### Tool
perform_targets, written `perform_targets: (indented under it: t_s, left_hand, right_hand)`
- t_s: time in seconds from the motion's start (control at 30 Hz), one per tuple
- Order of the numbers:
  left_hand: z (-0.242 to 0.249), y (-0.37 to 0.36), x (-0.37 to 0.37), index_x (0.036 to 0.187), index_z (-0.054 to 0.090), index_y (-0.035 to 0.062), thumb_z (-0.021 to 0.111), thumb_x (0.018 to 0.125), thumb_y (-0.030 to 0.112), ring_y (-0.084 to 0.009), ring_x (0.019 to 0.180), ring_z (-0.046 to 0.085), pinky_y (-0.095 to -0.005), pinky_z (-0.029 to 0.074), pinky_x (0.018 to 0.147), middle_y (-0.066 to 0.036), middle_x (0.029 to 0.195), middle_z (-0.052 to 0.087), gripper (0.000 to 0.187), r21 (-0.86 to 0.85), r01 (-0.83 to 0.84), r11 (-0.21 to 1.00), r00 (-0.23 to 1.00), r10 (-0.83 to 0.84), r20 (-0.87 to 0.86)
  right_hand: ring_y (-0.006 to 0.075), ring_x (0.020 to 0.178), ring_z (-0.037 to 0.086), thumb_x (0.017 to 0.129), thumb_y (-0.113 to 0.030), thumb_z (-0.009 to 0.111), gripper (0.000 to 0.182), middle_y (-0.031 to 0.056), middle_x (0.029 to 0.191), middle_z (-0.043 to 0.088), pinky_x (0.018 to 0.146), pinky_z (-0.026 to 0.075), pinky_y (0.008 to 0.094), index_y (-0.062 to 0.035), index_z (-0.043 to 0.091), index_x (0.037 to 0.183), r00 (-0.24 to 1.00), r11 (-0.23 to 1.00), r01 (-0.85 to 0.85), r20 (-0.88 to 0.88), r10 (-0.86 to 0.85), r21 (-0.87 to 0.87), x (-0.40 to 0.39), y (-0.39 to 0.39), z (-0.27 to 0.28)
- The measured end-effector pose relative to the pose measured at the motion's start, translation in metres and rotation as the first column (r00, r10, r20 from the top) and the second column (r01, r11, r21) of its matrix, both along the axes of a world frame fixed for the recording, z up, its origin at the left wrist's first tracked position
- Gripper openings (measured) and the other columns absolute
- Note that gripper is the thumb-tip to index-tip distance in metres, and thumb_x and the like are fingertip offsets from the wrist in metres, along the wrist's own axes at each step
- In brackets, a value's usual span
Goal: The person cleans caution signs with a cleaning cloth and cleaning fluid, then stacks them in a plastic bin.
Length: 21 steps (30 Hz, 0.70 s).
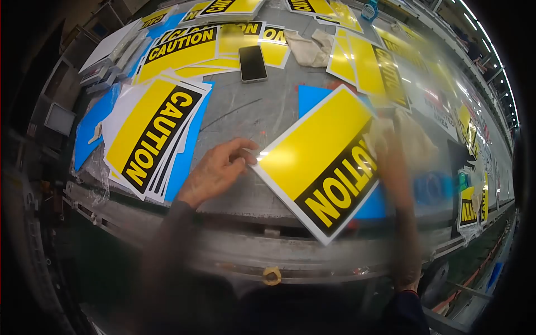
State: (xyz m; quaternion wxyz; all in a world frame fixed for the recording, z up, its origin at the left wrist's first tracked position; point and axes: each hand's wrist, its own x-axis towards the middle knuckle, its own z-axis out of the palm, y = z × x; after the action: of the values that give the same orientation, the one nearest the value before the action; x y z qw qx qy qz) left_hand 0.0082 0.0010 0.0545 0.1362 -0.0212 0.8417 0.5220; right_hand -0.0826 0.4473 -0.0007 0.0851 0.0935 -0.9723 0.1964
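Observation:
A yellow and black caution sign point(312, 151) lies at an angle in front of me, over a blue sheet point(371, 204). At its left corner is my left hand point(218, 170), fingers curled and closed on the edge. My right hand point(391, 151), smeared by motion, is over the sign's right side with a whitish cloth point(416, 139) in it; its fingers are not clear. To the left of my left hand sits a stack of caution signs point(153, 131) with a blue sheet beneath.
A phone point(253, 63) and a crumpled cloth point(310, 49) lie farther back among more caution signs point(178, 50). Other signs point(365, 61) spread to the back right. A blue bottle point(369, 10) stands at the far edge. The table's metal front rail point(234, 262) runs before me.

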Motion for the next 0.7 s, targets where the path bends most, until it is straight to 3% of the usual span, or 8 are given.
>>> perform_targets:
  t_s: [0.13,0.33,0.53,0.7]
  left_hand:
    - [-0.008,-0.004,0.001,0.141,0.066,0.0059,0.054,0.100,0.005,-0.0162,0.093,0.068,-0.0328,0.057,0.084,-0.009,0.115,0.078,0.043,-0.125,0.006,0.992,0.993,-0.020,-0.117]
    - [0.002,-0.004,0.001,0.143,0.063,0.0057,0.051,0.098,0.005,-0.0138,0.091,0.068,-0.0320,0.057,0.080,-0.011,0.117,0.079,0.046,-0.061,-0.002,0.998,0.999,0.000,-0.035]
    - [-0.005,-0.011,-0.005,0.143,0.063,0.0069,0.051,0.099,0.008,-0.0095,0.090,0.066,-0.0267,0.055,0.069,-0.009,0.119,0.078,0.046,0.106,-0.054,0.993,0.996,0.046,0.079]
    - [-0.002,-0.017,-0.009,0.144,0.064,0.0060,0.058,0.103,0.010,-0.0110,0.094,0.069,-0.0281,0.058,0.074,-0.008,0.120,0.077,0.042,0.239,-0.110,0.965,0.985,0.073,0.158]
  right_hand:
    - [0.0440,0.164,0.030,0.116,-0.038,0.051,0.060,0.0204,0.174,0.041,0.132,0.029,0.0507,-0.0014,0.048,0.163,1.000,1.000,-0.012,-0.009,0.012,0.015,-0.001,0.003,-0.003]
    - [0.0433,0.164,0.029,0.117,-0.041,0.049,0.061,0.0190,0.175,0.041,0.132,0.029,0.0508,-0.0025,0.048,0.164,0.999,0.997,-0.020,-0.037,0.023,0.077,-0.005,0.008,-0.011]
    - [0.0431,0.165,0.029,0.117,-0.041,0.048,0.061,0.0195,0.175,0.040,0.132,0.029,0.0512,-0.0025,0.047,0.164,1.000,0.998,-0.014,-0.016,0.015,0.054,-0.005,0.007,-0.010]
    - [0.0433,0.165,0.029,0.117,-0.040,0.049,0.061,0.0197,0.175,0.040,0.132,0.029,0.0511,-0.0021,0.047,0.164,0.999,0.998,-0.032,-0.028,0.034,0.052,-0.006,0.010,-0.012]
